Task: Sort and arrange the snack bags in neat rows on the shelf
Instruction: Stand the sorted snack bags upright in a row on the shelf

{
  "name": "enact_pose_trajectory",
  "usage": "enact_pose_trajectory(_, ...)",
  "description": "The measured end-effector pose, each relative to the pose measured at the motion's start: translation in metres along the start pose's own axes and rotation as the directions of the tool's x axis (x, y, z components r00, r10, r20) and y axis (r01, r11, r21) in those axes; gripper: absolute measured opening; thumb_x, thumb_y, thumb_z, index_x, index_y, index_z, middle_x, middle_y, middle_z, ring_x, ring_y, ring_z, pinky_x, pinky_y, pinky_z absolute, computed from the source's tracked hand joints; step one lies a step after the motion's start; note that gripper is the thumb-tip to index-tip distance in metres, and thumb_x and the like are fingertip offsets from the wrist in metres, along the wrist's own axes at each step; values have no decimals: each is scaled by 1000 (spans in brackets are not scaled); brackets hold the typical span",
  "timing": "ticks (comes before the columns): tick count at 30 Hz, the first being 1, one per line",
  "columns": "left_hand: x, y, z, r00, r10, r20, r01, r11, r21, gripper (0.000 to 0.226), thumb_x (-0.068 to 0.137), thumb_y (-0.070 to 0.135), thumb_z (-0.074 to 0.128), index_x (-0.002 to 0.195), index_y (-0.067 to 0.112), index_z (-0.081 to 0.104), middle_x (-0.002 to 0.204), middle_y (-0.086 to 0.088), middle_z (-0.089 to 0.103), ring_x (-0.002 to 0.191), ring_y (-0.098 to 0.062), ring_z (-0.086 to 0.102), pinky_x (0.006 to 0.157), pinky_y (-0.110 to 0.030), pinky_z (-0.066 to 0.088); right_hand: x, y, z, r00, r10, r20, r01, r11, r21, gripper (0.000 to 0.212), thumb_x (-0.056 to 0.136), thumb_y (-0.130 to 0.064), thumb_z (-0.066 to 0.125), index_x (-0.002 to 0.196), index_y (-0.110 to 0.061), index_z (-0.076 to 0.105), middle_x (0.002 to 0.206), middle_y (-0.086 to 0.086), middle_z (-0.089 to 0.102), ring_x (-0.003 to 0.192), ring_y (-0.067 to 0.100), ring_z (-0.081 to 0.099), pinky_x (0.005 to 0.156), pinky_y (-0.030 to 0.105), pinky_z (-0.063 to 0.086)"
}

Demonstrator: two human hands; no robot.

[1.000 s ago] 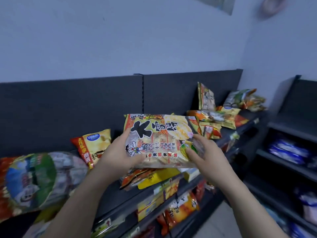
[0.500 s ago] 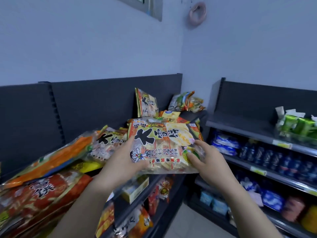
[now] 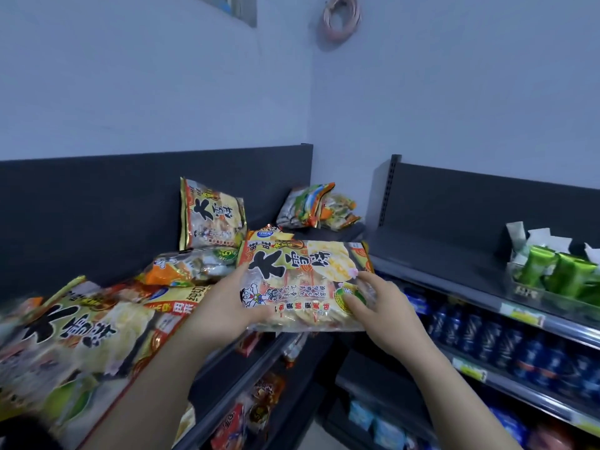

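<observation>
I hold a yellow rice-cracker bag with big black characters in front of the dark top shelf. My left hand grips its left edge, thumb on the front. Its right edge is gripped by my right hand, fingers on the green logo. A matching bag stands upright against the shelf's back panel. Another bag lies flat below it, and a large matching bag lies at the near left. Two green-orange bags lean in the far corner.
A second shelf unit meets this one at the right corner, with green packets in a clear tray and blue packs below. Lower shelves under my hands hold more snack bags. A cable coil hangs on the wall.
The view has swung right along the shelf toward the corner. Both hands keep the same grip on the rice-cracker bag and have carried it rightward.
</observation>
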State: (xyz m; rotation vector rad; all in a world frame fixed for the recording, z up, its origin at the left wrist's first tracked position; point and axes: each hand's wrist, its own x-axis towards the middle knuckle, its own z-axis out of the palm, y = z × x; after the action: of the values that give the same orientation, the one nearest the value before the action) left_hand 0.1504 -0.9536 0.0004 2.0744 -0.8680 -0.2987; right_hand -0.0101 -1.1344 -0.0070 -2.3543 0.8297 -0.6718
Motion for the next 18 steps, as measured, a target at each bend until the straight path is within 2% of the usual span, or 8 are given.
enact_pose_trajectory(2, 28, 2, 8, 1000, -25, -10, 25, 1000, 14, 96, 82, 29, 76, 155, 32, 14, 157, 8, 28, 131, -33, 47, 109, -45, 39, 27, 11, 3, 1000, -5, -2, 5, 1000, 10, 50, 93, -44, 55, 140, -30, 43, 130, 4, 51, 118, 17, 49, 81, 27, 37)
enact_pose_trajectory(4, 57, 2, 14, 999, -31, -10, 31, 999, 21, 96, 82, 28, 76, 155, 29, 15, 156, 5, 32, 133, -34, 44, 109, -45, 39, 56, 19, 8, 1000, -5, -7, 5, 1000, 9, 51, 93, -44, 56, 140, -29, 43, 132, 4, 51, 120, 18, 49, 83, 27, 37)
enact_pose_trajectory(6, 93, 1, 18, 1000, -19, -13, 19, 1000, 22, 96, 82, 29, 76, 155, 27, 15, 154, 2, 35, 136, -31, 41, 111, -43, 36, 90, 27, 14, 1000, -13, -16, 14, 1000, 13, 51, 93, -44, 56, 140, -28, 45, 133, 3, 52, 123, 17, 48, 84, 28, 38)
enact_pose_trajectory(9, 142, -1, 18, 999, 0, -36, 1, 1000, 19, 96, 82, 28, 77, 156, 24, 16, 157, 5, 29, 141, -20, 33, 112, -36, 29, 138, 29, 19, 999, -35, -23, 35, 999, 24, 48, 93, -41, 57, 138, -28, 46, 131, 3, 54, 123, 17, 48, 83, 28, 37)
enact_pose_trajectory(14, 239, 6, 12, 998, 27, -49, -25, 999, 48, 97, 82, 30, 76, 156, 25, 13, 159, 5, 24, 144, -21, 29, 114, -40, 28, 228, 25, 23, 997, -61, -52, 62, 998, 18, 39, 94, -35, 57, 131, -25, 53, 122, 1, 57, 115, 19, 52, 80, 29, 39)
enact_pose_trajectory(16, 277, 11, 11, 998, 39, -51, -37, 998, 43, 95, 84, 29, 75, 156, 24, 14, 160, 5, 24, 143, -19, 29, 111, -36, 30, 264, 25, 25, 996, -65, -65, 66, 998, 21, 36, 94, -33, 56, 129, -24, 54, 111, -3, 55, 98, 17, 55, 77, 30, 42)
enact_pose_trajectory(18, 313, 15, 12, 996, 63, -58, -61, 997, 50, 92, 85, 29, 74, 156, 23, 15, 160, 5, 24, 134, -15, 40, 99, -24, 39, 299, 28, 27, 994, -74, -81, 75, 997, 10, 35, 95, -31, 56, 129, -23, 54, 99, -9, 46, 94, 12, 48, 77, 29, 39)
